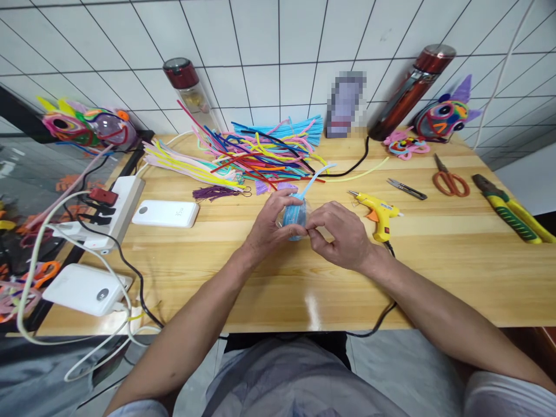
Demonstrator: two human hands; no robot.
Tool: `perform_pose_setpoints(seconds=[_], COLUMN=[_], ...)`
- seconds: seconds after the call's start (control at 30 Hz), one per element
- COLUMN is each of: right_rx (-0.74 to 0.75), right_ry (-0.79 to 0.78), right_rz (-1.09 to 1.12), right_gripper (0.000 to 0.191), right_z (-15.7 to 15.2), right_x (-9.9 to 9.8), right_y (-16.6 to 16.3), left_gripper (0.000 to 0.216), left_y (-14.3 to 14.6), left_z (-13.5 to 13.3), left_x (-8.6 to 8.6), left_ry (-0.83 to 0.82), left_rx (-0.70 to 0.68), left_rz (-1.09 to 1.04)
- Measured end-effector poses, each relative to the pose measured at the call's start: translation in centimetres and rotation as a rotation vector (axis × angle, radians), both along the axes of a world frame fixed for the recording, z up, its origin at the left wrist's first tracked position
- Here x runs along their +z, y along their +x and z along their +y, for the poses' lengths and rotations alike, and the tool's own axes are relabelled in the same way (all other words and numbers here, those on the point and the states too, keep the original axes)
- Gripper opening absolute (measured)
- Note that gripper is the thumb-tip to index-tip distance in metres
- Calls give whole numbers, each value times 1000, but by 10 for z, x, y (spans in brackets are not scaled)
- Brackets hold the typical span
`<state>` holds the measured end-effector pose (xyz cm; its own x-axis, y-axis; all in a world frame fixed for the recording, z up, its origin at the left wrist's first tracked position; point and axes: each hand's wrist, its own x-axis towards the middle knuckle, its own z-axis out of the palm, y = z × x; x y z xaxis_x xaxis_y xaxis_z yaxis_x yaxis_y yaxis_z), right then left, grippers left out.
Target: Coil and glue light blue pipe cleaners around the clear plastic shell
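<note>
Here's the left hand (273, 219), thumb and fingers curved around a clear rounded piece wrapped in blue pipe cleaner (295, 215), held up mid-table. The right hand (341, 234) meets it at the right edge, fingertips drawn into a tight pinch; what sits between them is hidden, I can't tell. A light-blue pipe-cleaner end (316, 180) pokes up from the top, and the fingers cover much of the rest.

Just beyond, lilac scraps (264, 187) peek out, then the big tangle of loose pipe cleaners (256, 153) crowds the back of the table, red, blue, pink and yellow. Close on the right lies the yellow glue gun (381, 215), nozzle pointing left, its black cord passing behind the right forearm. Farther right come the thread snips (407, 189), orange-handled scissors (452, 180) and green-and-yellow pliers (508, 209).

Over on the left, a purple tassel bundle (215, 193), a white power bank (165, 214), then a loaded power strip (117, 211) with cables looping round a second power bank (84, 289). Along the wall: a red-lidded bottle (186, 87), a red thermos (410, 95), and colourful animal-face crafts (445, 116) at both ends.
</note>
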<state>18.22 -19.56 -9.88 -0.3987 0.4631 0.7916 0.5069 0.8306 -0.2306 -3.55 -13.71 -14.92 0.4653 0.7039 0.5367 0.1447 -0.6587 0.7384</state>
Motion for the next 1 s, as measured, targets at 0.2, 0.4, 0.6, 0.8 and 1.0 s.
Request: perform_pose_setpoints(seconds=[0.2,0.4,0.6,0.8,1.0], right_rx=[-35,68,101,91,98], right_ry=[-8,-60,-102,-113,-91], right_rz=[-4,7,36,72,87], right_gripper=[20,20,23,20,23], right_z=[1,1,1,1,2], right_x=[0,0,-1,1,0], right_y=[1,4,2,2,1], left_gripper=[69,63,65,68,65], left_y=[0,-2,-2,-2,-1], left_z=[0,-1,0,-2,-1], left_x=[0,1,-1,3,1], left_ry=[6,15,27,-6,2], left_rx=[-8,-7,-9,-7,-14], left_rz=[3,5,8,10,0])
